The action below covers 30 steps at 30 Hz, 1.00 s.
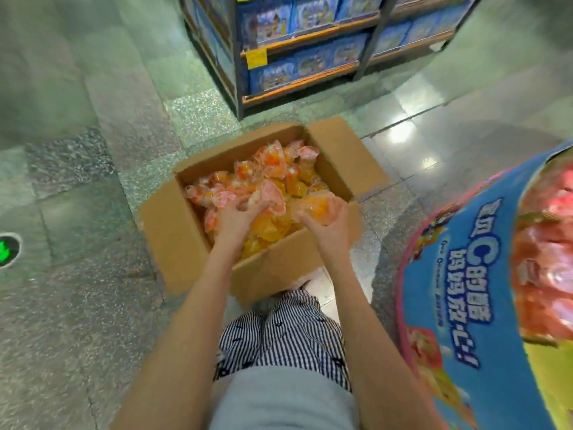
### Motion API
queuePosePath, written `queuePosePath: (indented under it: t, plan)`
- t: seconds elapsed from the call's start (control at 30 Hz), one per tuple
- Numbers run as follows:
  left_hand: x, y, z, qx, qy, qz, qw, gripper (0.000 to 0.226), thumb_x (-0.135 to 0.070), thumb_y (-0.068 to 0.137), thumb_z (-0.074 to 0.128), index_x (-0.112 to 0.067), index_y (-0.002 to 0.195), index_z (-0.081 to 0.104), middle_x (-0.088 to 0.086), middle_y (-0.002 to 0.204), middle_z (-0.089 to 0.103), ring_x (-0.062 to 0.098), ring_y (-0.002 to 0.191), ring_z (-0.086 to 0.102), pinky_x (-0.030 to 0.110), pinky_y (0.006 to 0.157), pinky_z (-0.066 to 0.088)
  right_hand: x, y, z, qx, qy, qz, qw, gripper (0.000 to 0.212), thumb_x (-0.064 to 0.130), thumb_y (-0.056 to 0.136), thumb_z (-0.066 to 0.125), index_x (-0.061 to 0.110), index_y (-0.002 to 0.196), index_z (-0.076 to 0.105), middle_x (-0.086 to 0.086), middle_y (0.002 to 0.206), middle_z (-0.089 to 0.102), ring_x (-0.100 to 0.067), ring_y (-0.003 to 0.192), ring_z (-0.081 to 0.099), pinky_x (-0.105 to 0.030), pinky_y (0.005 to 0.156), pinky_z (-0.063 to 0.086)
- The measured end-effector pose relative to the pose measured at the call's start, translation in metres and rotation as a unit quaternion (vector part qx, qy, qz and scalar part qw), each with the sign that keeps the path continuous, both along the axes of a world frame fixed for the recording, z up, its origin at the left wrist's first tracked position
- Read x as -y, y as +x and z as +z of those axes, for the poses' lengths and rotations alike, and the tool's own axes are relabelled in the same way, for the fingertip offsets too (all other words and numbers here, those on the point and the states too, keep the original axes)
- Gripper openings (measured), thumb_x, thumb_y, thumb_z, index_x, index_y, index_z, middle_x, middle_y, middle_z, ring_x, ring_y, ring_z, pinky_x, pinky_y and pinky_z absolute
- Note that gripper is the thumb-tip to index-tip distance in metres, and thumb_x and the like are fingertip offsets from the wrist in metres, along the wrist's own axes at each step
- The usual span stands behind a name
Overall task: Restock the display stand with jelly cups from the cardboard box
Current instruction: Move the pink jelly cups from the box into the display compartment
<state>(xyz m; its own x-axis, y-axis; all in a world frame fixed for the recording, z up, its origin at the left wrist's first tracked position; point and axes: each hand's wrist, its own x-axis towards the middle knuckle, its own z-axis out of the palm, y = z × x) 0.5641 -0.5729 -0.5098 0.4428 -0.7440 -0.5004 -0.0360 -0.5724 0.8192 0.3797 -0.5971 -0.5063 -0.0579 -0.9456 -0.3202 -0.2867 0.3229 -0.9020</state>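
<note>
Inside the open cardboard box [173, 231] on the floor [77, 305], the left hand [238, 216] and right hand [327, 221] each curl round jelly cups [297, 181], while the display stand [459, 290] rises to the right, nearer the right hand.

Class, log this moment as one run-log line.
phase: gathering | left hand: grips jelly cups | right hand: grips jelly cups | cardboard box: open, on floor, stocked | display stand: at right

Left grip [239, 217], right grip [329, 225], both clenched.
</note>
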Motion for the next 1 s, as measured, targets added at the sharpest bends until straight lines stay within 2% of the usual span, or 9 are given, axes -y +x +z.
queuePosePath:
  t: [0.13, 0.23, 0.3, 0.37, 0.5, 0.63, 0.77, 0.83, 1.0]
  plan:
    - [0.001, -0.030, 0.034, -0.002, -0.030, -0.082, 0.996, 0.070, -0.056, 0.075, 0.073, -0.019, 0.133, 0.057, 0.002, 0.121, 0.065, 0.019, 0.107, 0.063, 0.038, 0.098, 0.050, -0.026, -0.029, 0.031, 0.053, -0.011, -0.120, 0.991, 0.081, 0.039, 0.067, 0.087, 0.023, 0.132, 0.042, 0.005, 0.134, 0.048, -0.013, 0.124, 0.048, -0.046, 0.105, 0.044]
    - [0.002, -0.067, 0.052, -0.021, -0.056, -0.146, 0.988, 0.065, -0.054, 0.078, 0.072, -0.019, 0.131, 0.058, 0.001, 0.123, 0.063, 0.019, 0.106, 0.062, 0.041, 0.096, 0.051, -0.048, -0.059, 0.047, 0.053, -0.029, -0.177, 0.982, 0.084, 0.048, 0.058, 0.087, 0.030, 0.124, 0.038, 0.001, 0.129, 0.051, -0.017, 0.114, 0.058, -0.043, 0.094, 0.053]
    - [0.000, -0.096, 0.061, -0.026, -0.067, -0.193, 0.979, 0.060, -0.054, 0.079, 0.071, -0.020, 0.128, 0.059, 0.000, 0.120, 0.063, 0.018, 0.104, 0.062, 0.043, 0.095, 0.052, -0.067, -0.083, 0.055, 0.067, -0.046, -0.215, 0.973, 0.086, 0.039, 0.060, 0.088, 0.028, 0.127, 0.035, -0.002, 0.131, 0.051, -0.013, 0.109, 0.059, -0.036, 0.090, 0.055]
    - [-0.004, -0.126, 0.067, -0.039, -0.074, -0.234, 0.969, 0.066, -0.060, 0.072, 0.073, -0.022, 0.124, 0.061, 0.002, 0.117, 0.065, 0.021, 0.104, 0.063, 0.043, 0.095, 0.053, -0.089, -0.111, 0.058, 0.081, -0.061, -0.253, 0.962, 0.090, 0.038, 0.060, 0.088, 0.024, 0.132, 0.035, 0.001, 0.130, 0.048, -0.013, 0.111, 0.057, -0.041, 0.092, 0.054]
    - [-0.022, -0.200, 0.072, -0.081, -0.062, -0.319, 0.942, 0.075, -0.061, 0.063, 0.077, -0.014, 0.120, 0.064, 0.014, 0.103, 0.067, 0.029, 0.100, 0.065, 0.030, 0.075, 0.052, -0.141, -0.171, 0.061, 0.092, -0.072, -0.337, 0.934, 0.080, 0.038, 0.058, 0.089, 0.046, 0.118, 0.038, 0.000, 0.121, 0.052, -0.028, 0.111, 0.059, -0.045, 0.090, 0.054]
    - [-0.064, -0.283, 0.073, -0.092, -0.048, -0.388, 0.916, 0.038, -0.044, 0.079, 0.076, -0.016, 0.102, 0.063, -0.001, 0.085, 0.059, 0.011, 0.072, 0.055, 0.022, 0.063, 0.043, -0.207, -0.244, 0.068, 0.095, -0.113, -0.431, 0.890, 0.075, 0.005, 0.077, 0.080, 0.029, 0.130, 0.033, 0.016, 0.111, 0.045, 0.000, 0.087, 0.058, -0.009, 0.065, 0.049]
    - [-0.123, -0.367, 0.063, -0.107, -0.050, -0.434, 0.893, 0.022, -0.038, 0.085, 0.071, -0.019, 0.094, 0.064, 0.003, 0.079, 0.060, 0.016, 0.071, 0.053, 0.025, 0.064, 0.044, -0.282, -0.318, 0.067, 0.057, -0.122, -0.459, 0.878, 0.080, 0.015, 0.067, 0.086, 0.025, 0.133, 0.042, 0.015, 0.123, 0.048, 0.015, 0.095, 0.054, -0.013, 0.082, 0.048]
    - [-0.153, -0.410, 0.058, -0.107, -0.050, -0.452, 0.884, 0.021, -0.042, 0.084, 0.073, -0.023, 0.091, 0.066, 0.003, 0.081, 0.063, 0.015, 0.073, 0.055, 0.026, 0.068, 0.046, -0.320, -0.353, 0.068, 0.051, -0.115, -0.478, 0.869, 0.072, 0.014, 0.070, 0.085, 0.021, 0.130, 0.046, 0.009, 0.122, 0.049, 0.018, 0.092, 0.052, -0.007, 0.077, 0.045]
    - [-0.223, -0.516, 0.057, -0.110, -0.056, -0.508, 0.852, 0.035, -0.040, 0.086, 0.071, -0.012, 0.107, 0.067, 0.002, 0.079, 0.061, 0.013, 0.071, 0.052, 0.022, 0.058, 0.040, -0.401, -0.437, 0.068, 0.027, -0.120, -0.533, 0.837, 0.058, 0.020, 0.074, 0.081, 0.034, 0.116, 0.045, -0.001, 0.121, 0.049, -0.018, 0.106, 0.055, -0.046, 0.090, 0.053]
